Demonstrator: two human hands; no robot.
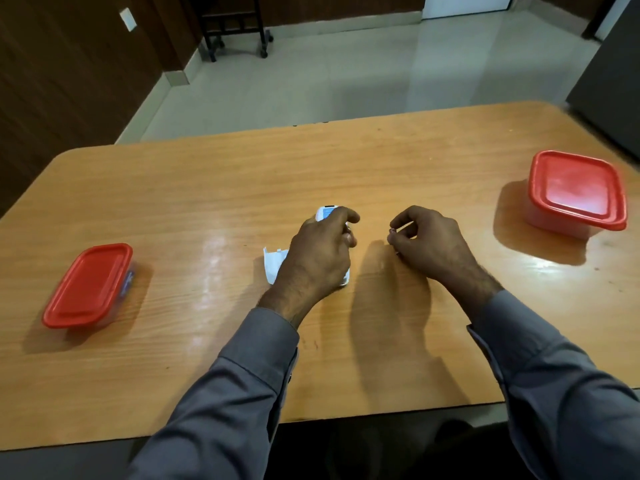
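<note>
Two grips closed: left hand (318,254) round white device (327,212), right hand (429,240) pinching tiny item (392,231).

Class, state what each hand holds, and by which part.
Left hand grips the white packet round its middle. Right hand pinches a tiny dark item; part unclear.

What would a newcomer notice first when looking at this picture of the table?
The red lids catch the eye first: a flat red-lidded container near the left edge of the wooden table and a taller red-lidded container at the far right. Between them, the left hand grips a white item with a blue label over a white paper, and the right hand seems to pinch a tiny dark object.
</note>
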